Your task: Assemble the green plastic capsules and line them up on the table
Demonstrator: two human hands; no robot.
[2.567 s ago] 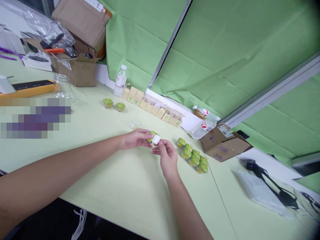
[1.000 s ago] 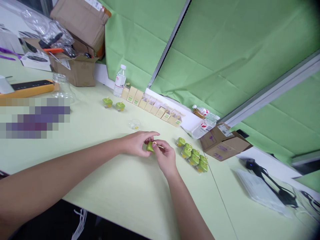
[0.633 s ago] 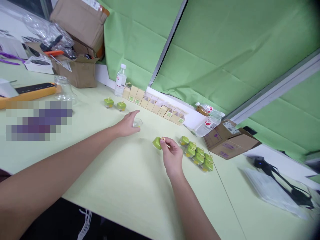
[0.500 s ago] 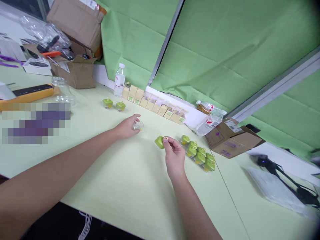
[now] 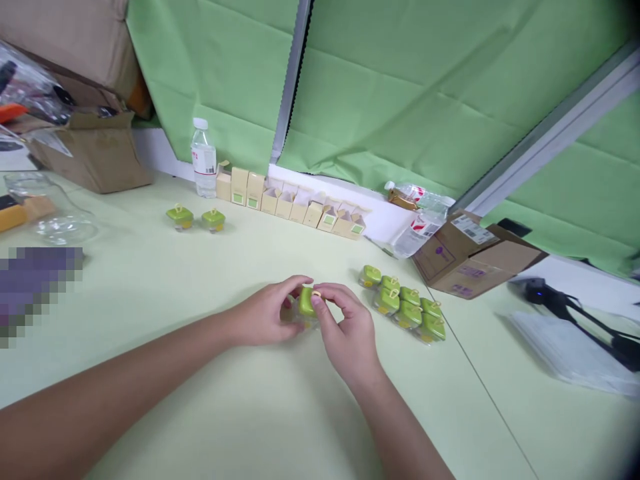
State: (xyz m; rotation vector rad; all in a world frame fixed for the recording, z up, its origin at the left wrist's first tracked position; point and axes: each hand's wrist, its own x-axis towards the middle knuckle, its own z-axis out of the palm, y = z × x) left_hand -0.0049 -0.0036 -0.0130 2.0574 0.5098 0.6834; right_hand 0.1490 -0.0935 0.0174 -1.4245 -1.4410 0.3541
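Note:
Near the middle of the table, my left hand (image 5: 265, 312) curls round a small clear container (image 5: 311, 324), mostly hidden by fingers and lid. My right hand (image 5: 350, 327) pinches a green lid (image 5: 307, 302) by its small yellow loop. The lid sits over the container's top; whether it is seated cannot be made out. To the right of my right hand stands a cluster of several small clear containers with green lids (image 5: 409, 315). Two more lidded containers (image 5: 214, 219) stand at the back left.
A row of small beige cartons (image 5: 295, 202) lines the back edge beside an upright water bottle (image 5: 204, 160). Two bottles (image 5: 417, 230) lie near a cardboard box (image 5: 470, 257) at right. A glass jar (image 5: 65, 223) and another cardboard box (image 5: 95, 153) are at left.
My hands have come together: the left brought the clear container rightward and nearer me, and the right brought the green lid over it. The view has shifted.

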